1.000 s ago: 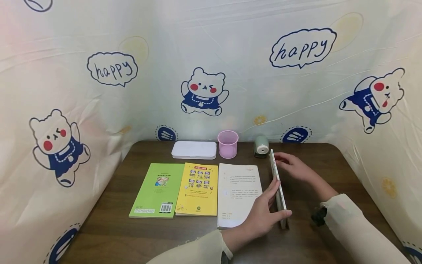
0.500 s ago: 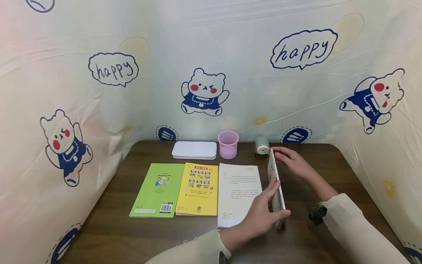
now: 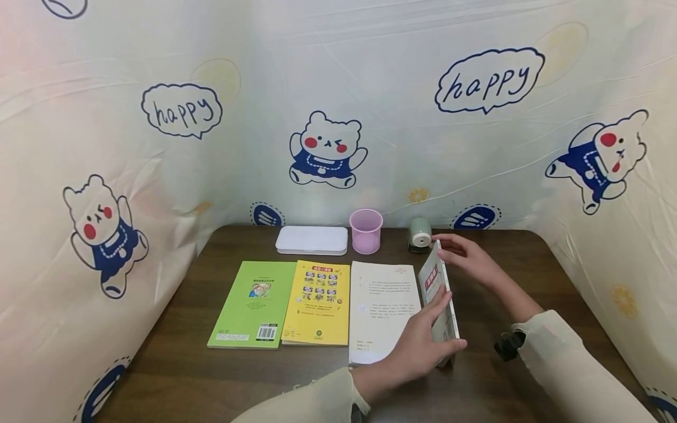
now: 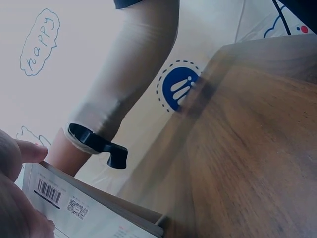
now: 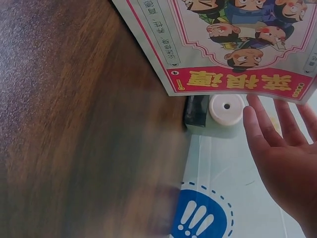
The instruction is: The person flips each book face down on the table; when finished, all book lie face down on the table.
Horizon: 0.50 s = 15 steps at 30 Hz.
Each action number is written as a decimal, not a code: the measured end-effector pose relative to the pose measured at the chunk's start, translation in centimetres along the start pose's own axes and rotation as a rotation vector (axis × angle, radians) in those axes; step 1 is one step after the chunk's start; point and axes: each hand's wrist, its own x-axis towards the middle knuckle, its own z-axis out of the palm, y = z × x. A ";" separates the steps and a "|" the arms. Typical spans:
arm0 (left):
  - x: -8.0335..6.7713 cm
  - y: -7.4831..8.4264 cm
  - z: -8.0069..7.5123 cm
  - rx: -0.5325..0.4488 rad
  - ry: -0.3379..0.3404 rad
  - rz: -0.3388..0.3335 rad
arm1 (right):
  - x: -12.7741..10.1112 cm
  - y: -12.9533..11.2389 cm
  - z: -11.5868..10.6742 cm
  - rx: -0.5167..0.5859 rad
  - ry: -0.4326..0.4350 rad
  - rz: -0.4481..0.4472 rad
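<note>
Left hand grips near end of paperback, thumb on one cover, fingers behind; book stands on long edge, tilted, toward right side of desk. Right hand, fingers straight, steadies far top corner, likely preventing toppling. Open white booklet just left; pencil sharpener at rear edge.

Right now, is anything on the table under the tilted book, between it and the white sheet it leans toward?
Nothing visible: the book, held on edge by both hands, leans over the sheet's right edge. The left hand is beside it.
</note>
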 end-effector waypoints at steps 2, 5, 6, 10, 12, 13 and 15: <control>0.0 -0.1 0.0 0.017 -0.006 0.006 | -0.1 0.1 0.0 -0.001 0.004 -0.003; 0.1 -0.4 0.1 0.050 -0.019 0.016 | -0.1 0.2 0.0 -0.003 0.009 -0.007; 0.1 -0.5 0.1 0.059 -0.025 0.020 | -0.1 0.2 0.0 -0.005 0.011 -0.006; 0.1 -0.8 0.1 0.069 -0.046 0.036 | -0.2 0.4 0.0 0.008 0.015 -0.002; 0.0 -0.8 0.1 0.063 -0.055 0.042 | -0.3 0.4 0.0 0.019 0.018 -0.002; 0.0 -0.9 0.1 0.061 -0.059 0.043 | -0.3 0.4 0.0 0.024 0.018 -0.004; -0.1 -1.0 0.0 0.057 -0.071 0.041 | -0.4 0.5 0.0 0.023 0.020 -0.008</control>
